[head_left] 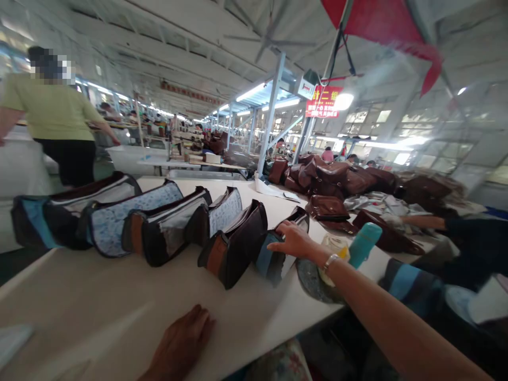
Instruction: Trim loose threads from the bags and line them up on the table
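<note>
My right hand (294, 242) reaches over the smallest bag in the row, a dark bag with a blue stripe (266, 259), and grips its upper edge with thumb and fingers. On the white table (130, 307) rests my left hand (184, 338), its fingers curled loosely together with nothing seen in them. Left of the held bag stands a dark bag with a brown stripe (242, 246). Farther left, several similar bags stand in a row, among them one with a blue patterned lining (130, 217) and one with a blue stripe (37, 219).
Right of my right hand are a teal bottle (365, 244) and a dark round object (317, 280). A pile of brown leather bags (333, 177) lies beyond. A co-worker's gloved hand (392, 222) touches brown leather at right. Another person (55, 116) stands at far left.
</note>
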Motion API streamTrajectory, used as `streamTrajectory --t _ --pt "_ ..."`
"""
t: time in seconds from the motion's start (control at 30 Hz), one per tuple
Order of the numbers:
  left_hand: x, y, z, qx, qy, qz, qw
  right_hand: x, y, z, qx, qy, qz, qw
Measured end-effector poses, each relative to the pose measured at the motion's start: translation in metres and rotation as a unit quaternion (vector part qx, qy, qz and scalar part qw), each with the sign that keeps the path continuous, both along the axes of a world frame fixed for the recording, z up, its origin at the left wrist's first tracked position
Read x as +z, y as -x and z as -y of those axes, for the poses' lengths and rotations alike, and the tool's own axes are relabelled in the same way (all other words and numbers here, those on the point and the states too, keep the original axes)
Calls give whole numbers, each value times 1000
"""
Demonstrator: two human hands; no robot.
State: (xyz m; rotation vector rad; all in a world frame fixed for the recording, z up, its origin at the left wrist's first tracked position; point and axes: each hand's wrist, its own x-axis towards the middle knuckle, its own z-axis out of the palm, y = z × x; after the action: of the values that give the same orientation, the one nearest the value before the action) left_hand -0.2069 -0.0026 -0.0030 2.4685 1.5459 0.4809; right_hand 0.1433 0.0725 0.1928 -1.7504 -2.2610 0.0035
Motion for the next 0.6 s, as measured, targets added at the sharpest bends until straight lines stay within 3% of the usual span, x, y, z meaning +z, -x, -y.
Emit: streamTrajectory --t 0.1,0.2,0.3,0.4,0.5,0.6 --pt "-4 1 0 19 -24 8 1000 -14 11 -12 11 18 0 1000" --pt "2 1 0 9 -24 42 999 -19 14 -7 4 9 -7 1000" --pt "12 1 3 -20 -13 70 997 -6 8 16 11 5 -13 1000" --pt "24 1 14 -36 -14 104 994 15 2 63 45 13 -23 999" --pt "48 -9 36 -43 -28 161 986 30 0 127 94 27 -44 994" --pt "101 -32 67 -73 -55 232 969 35 6 188 117 2 -140 983"
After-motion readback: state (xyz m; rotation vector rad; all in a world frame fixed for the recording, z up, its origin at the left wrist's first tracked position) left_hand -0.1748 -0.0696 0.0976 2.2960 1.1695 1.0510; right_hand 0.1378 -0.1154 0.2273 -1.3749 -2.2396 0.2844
